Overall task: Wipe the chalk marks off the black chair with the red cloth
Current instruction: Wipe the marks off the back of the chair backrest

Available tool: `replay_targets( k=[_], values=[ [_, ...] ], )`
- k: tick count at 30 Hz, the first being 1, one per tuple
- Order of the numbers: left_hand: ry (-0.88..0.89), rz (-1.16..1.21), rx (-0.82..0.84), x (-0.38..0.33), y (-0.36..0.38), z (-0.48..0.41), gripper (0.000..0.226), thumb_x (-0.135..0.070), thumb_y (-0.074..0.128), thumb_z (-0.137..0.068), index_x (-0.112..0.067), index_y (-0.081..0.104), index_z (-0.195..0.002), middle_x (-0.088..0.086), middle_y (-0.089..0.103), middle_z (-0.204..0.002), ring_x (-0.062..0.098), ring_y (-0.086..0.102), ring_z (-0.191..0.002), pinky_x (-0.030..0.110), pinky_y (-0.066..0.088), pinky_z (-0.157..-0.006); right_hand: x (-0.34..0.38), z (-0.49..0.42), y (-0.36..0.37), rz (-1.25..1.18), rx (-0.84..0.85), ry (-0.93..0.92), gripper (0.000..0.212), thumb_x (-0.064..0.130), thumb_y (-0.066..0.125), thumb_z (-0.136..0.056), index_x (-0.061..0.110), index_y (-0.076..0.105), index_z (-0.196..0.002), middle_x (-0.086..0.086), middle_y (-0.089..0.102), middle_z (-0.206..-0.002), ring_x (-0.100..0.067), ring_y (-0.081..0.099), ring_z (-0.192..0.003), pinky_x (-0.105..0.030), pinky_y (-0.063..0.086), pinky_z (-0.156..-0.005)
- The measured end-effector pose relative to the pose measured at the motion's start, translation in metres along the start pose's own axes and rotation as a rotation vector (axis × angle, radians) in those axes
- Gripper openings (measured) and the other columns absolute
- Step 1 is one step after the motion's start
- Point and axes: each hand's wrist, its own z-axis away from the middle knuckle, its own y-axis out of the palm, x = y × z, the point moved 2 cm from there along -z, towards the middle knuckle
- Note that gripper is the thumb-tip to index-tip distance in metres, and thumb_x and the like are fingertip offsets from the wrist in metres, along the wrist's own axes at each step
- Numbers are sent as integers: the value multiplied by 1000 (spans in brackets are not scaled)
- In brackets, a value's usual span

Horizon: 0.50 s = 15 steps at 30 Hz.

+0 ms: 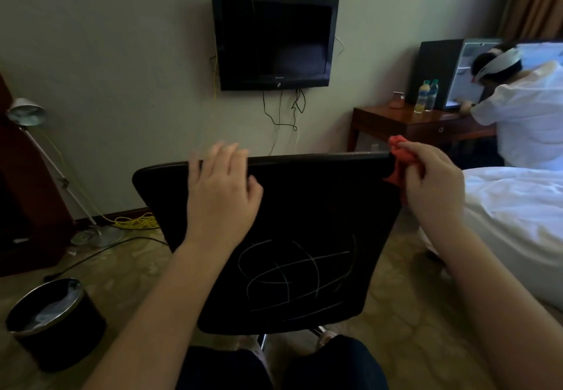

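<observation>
A hotel room, seen through my headset feed: a dark television (274,43) hangs on the wall ahead, cables trailing below it. At left lean a floor lamp (27,112) and, nearer me, a black bin (58,325); yellow cable (137,222) lies coiled at the skirting. At right, a white bed (518,206) sits close beside the black chair (320,206), and beyond it a second person in white (524,115) bends over a wooden desk (420,124) bearing two bottles (426,97).

The chair's back faces me, filling the centre of the frame, with chalk marks (298,277) looped across its lower half. The left hand (222,188) rests on the top edge, its fingers loosely spread over the rim and blurred, the thumb on the near face. The right hand (432,179) is raised at the back's upper right corner, pinching the bunched red cloth (399,151), which hangs against that corner, well above the marks.
</observation>
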Motion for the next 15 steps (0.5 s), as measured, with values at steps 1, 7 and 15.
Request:
replay_targets(
  k=[1,7,15],
  values=[
    [62,13,10,-15,4,-1,52,-33,33,-92,-6,55,-132,12,56,-138,29,45,-136,53,22,-118,3,-1,3,3,-3,-1,32,-3,54,-89,8,69,-115,-10,68,-116,-26,62,-108,-27,44,-96],
    [259,67,5,-82,32,-7,58,-35,35,-91,-10,46,-143,9,51,-145,27,40,-140,52,16,-120,25,4,8,31,6,-88,30,5,51,-84,12,70,-107,-4,69,-110,-25,63,-101,-26,43,-87],
    [232,55,-37,-65,29,-6,58,-50,63,-83,-17,54,-129,6,58,-122,28,51,-119,53,27,-114,26,47,5,-164,-39,-144,44,-1,51,-89,6,61,-132,-8,65,-127,-15,60,-115,-15,44,-100]
  ],
)
